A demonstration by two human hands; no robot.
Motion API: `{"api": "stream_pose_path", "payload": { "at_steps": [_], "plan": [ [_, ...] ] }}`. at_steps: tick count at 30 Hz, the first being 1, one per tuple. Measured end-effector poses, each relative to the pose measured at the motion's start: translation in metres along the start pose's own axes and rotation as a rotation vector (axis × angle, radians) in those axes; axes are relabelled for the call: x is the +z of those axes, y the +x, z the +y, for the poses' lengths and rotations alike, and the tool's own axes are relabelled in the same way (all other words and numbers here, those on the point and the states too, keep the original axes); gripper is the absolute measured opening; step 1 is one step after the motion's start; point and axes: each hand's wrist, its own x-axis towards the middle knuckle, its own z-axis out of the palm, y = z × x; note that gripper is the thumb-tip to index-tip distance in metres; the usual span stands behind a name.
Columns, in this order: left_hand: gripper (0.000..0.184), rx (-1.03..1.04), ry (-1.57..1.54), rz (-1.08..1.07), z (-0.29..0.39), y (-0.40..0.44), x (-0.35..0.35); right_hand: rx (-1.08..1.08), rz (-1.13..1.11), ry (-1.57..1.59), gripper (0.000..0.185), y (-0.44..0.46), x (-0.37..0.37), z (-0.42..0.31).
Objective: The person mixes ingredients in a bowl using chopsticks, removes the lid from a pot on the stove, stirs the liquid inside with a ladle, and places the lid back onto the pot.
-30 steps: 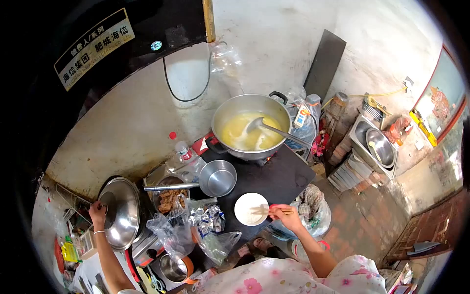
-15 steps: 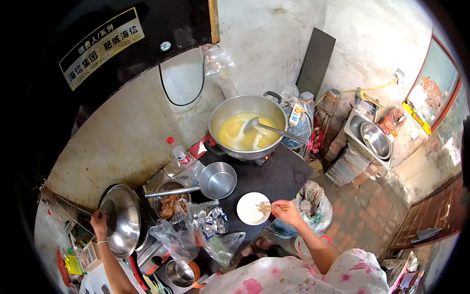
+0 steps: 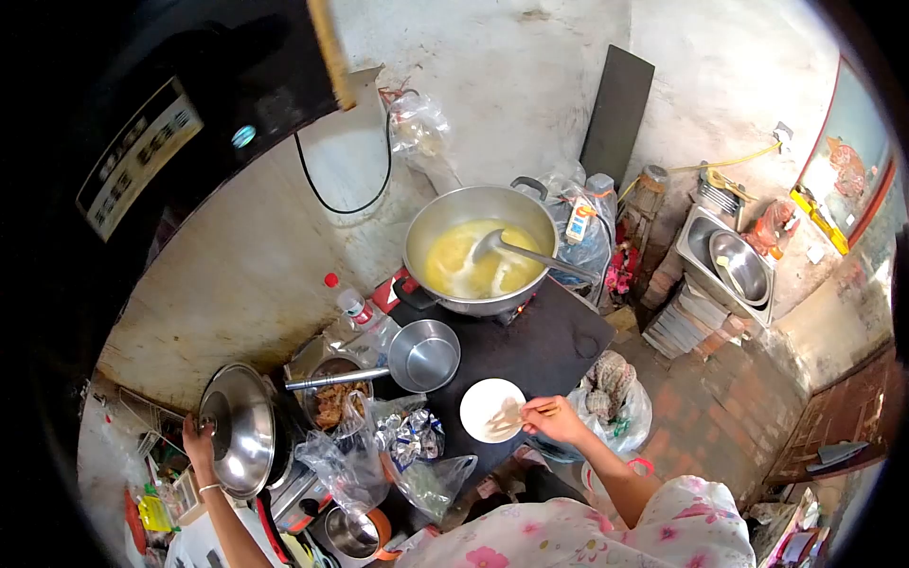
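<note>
My left hand (image 3: 198, 443) is closed on the knob of a shiny metal lid (image 3: 248, 431), which stands tilted against a dark wok with a red handle (image 3: 273, 530). In my right hand (image 3: 554, 417) are light wooden chopsticks (image 3: 512, 414), blurred at the tips. Those tips are inside a small white bowl (image 3: 479, 399) at the front edge of the dark table (image 3: 540, 346). What lies in the bowl is pale and hard to make out. Behind it, a large pot (image 3: 421, 222) of yellowish liquid sits over a flame, with a ladle (image 3: 540, 254) resting in it.
A long-handled saucepan (image 3: 424, 356) stands left of the bowl, beside a dish of brown food (image 3: 337, 402). Plastic bags (image 3: 346, 469) and crumpled foil (image 3: 417, 435) lie in front. A small orange-sided pot (image 3: 352, 532) is nearer. A sink (image 3: 701, 232) with a metal basin stands at right.
The camera view has shifted slightly. The chopstick tips have moved a little within the bowl. My left hand stays on the lid's knob.
</note>
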Motion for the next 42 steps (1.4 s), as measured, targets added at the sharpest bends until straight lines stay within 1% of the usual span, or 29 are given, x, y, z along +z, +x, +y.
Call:
{"api": "stream_pose_path", "payload": {
  "at_steps": [1,3,4,5,6,7,8,9,11,12,13,15,16,17,19,20,21,23,24,27,29,31,32,33,35,37,39,40,42],
  "plan": [
    [0.057,0.003,0.011,0.005,0.02,-0.005,-0.006,0.0,-0.009,0.009,0.013,0.003,0.003,0.0],
    [0.051,0.019,0.122,-0.01,0.069,-0.021,-0.018,-0.2,0.119,0.133,0.013,0.007,0.002,0.004],
    [0.051,0.018,0.13,-0.007,0.095,-0.031,-0.019,-0.343,0.152,-0.025,0.014,0.012,-0.001,0.009],
    [0.046,-0.011,-0.01,-0.001,0.121,-0.042,-0.019,-0.341,0.145,-0.019,0.014,0.012,-0.005,0.004],
    [0.042,-0.042,-0.15,0.005,0.147,-0.056,-0.017,-0.151,0.025,0.02,0.014,0.01,-0.007,-0.003],
    [0.042,-0.045,-0.142,0.005,0.176,-0.072,-0.012,0.038,-0.094,0.056,0.013,0.009,-0.008,-0.007],
    [0.038,-0.025,-0.236,-0.013,0.206,-0.09,-0.004,-0.058,-0.053,0.144,0.013,0.011,-0.007,0.0],
    [0.035,-0.008,-0.33,-0.031,0.232,-0.108,0.004,-0.051,-0.06,0.144,0.013,0.015,-0.008,0.001],
    [0.032,0.013,-0.433,-0.091,0.272,-0.141,0.024,-0.47,0.109,-0.192,0.014,0.018,-0.014,0.005],
    [0.03,-0.06,-0.53,-0.128,0.3,-0.159,0.035,-0.332,-0.015,-0.093,0.013,0.018,-0.017,0.011],
    [0.029,-0.169,-0.643,-0.169,0.323,-0.175,0.046,-0.325,-0.026,-0.099,0.013,0.017,-0.02,0.008],
    [0.029,-0.207,-0.656,-0.324,0.349,-0.196,0.067,-0.165,-0.179,0.011,0.013,0.011,-0.018,-0.002],
    [0.028,-0.183,-0.637,-0.438,0.357,-0.205,0.076,-0.316,-0.095,-0.018,0.013,0.013,-0.017,-0.002],
    [0.028,-0.16,-0.62,-0.549,0.36,-0.214,0.084,-0.303,-0.106,-0.027,0.013,0.016,-0.02,-0.002],
    [0.024,-0.096,-0.611,-0.77,0.364,-0.23,0.102,-0.447,-0.017,-0.212,0.013,0.021,-0.026,-0.001],
    [0.024,-0.13,-0.639,-0.857,0.365,-0.238,0.11,-0.274,-0.116,-0.106,0.013,0.02,-0.026,0.003],
    [0.023,-0.161,-0.666,-0.948,0.365,-0.246,0.119,-0.261,-0.124,-0.111,0.013,0.018,-0.022,0.001],
    [0.023,-0.14,-0.65,-1.072,0.367,-0.259,0.136,-0.377,-0.15,-0.01,0.013,0.016,-0.015,-0.008],
    [0.023,-0.193,-0.701,-1.123,0.364,-0.267,0.145,-0.484,-0.057,-0.188,0.012,0.02,-0.018,-0.007],
    [0.023,-0.311,-0.654,-1.248,0.366,-0.285,0.163,-0.389,-0.198,-0.148,0.012,0.021,-0.026,0.006],
    [0.025,-0.36,-0.707,-1.286,0.355,-0.301,0.179,-0.304,-0.219,-0.04,0.012,0.019,-0.025,0.013],
    [0.024,-0.451,-0.69,-1.387,0.35,-0.313,0.192,-0.279,0.019,0.072,0.012,0.026,-0.026,0.008],
    [0.025,-0.46,-0.562,-1.45,0.349,-0.317,0.197,-0.302,-0.027,-0.062,0.01,0.026,-0.03,0.004],
    [0.025,-0.468,-0.563,-1.448,0.35,-0.32,0.202,-0.296,-0.033,-0.063,0.01,0.026,-0.029,0.002],
    [0.025,-0.447,-0.531,-1.525,0.348,-0.33,0.213,-0.197,-0.214,0.066,0.009,0.023,-0.026,0.0],
    [0.026,-0.465,-0.551,-1.526,0.34,-0.339,0.226,-0.178,-0.158,0.126,0.009,0.027,-0.027,-0.007],
    [0.03,-0.505,-0.473,-1.492,0.332,-0.345,0.236,-0.206,-0.188,-0.079,0.011,0.032,-0.033,-0.006],
    [0.031,-0.523,-0.494,-1.473,0.327,-0.347,0.24,-0.125,-0.254,-0.039,0.011,0.027,-0.032,-0.012],
    [0.032,-0.589,-0.501,-1.431,0.32,-0.351,0.242,-0.133,-0.196,0.065,0.011,0.027,-0.031,-0.005]
  ]
}}
